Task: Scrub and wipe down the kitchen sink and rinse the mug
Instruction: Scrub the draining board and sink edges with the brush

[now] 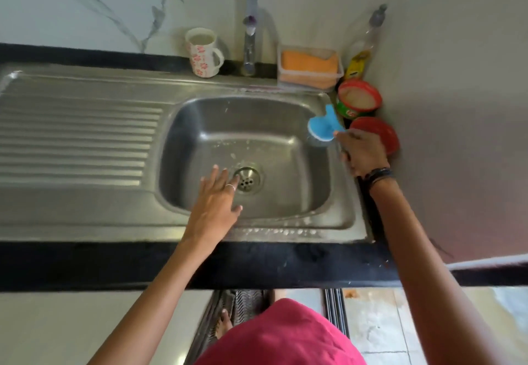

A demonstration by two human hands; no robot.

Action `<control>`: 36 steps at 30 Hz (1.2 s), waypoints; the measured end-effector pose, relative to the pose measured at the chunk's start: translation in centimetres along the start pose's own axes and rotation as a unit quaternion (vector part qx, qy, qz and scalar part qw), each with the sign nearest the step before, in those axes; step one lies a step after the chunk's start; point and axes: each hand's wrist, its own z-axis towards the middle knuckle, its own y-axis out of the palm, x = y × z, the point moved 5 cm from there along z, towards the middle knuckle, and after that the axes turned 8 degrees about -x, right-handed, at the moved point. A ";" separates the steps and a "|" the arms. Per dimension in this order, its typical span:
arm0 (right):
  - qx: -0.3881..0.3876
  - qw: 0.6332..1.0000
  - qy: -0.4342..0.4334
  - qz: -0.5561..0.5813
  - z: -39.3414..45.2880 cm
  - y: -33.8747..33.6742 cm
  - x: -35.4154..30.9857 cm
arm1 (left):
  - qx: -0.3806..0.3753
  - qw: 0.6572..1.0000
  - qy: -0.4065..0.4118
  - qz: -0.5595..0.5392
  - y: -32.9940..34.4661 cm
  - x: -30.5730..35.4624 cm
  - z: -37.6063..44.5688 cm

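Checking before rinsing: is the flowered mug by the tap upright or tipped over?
Upright. The mug stands on its base on the ledge left of the tap, its mouth facing up, with pale liquid inside.

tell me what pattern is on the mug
White with red-pink flowers; the mug shows in the head view.

The ribbed drainboard (pixel 80 136) on the left lies bare, while the sink's far-right corner is crowded by sponge tray (pixel 310 68), soap tub (pixel 358 99) and red lid (pixel 377 133).
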 end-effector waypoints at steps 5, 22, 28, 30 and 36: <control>0.108 0.994 0.018 0.007 7.1 -7.8 0.2 | -0.039 0.994 0.085 0.057 -0.6 7.7 7.8; 0.035 0.980 0.105 -0.165 20.8 -8.4 2.6 | -0.061 0.980 0.143 0.127 -1.3 20.0 24.0; 0.047 0.970 0.074 -0.225 20.3 -8.1 3.0 | -0.010 0.986 0.149 0.070 -0.4 19.0 23.1; 0.071 0.967 0.028 -0.244 19.6 -8.2 2.4 | 0.022 0.986 0.158 0.056 -0.1 18.4 22.2; 0.107 0.961 -0.171 -0.188 13.1 -6.5 -1.4 | 0.099 0.984 0.144 0.019 -0.1 14.4 18.0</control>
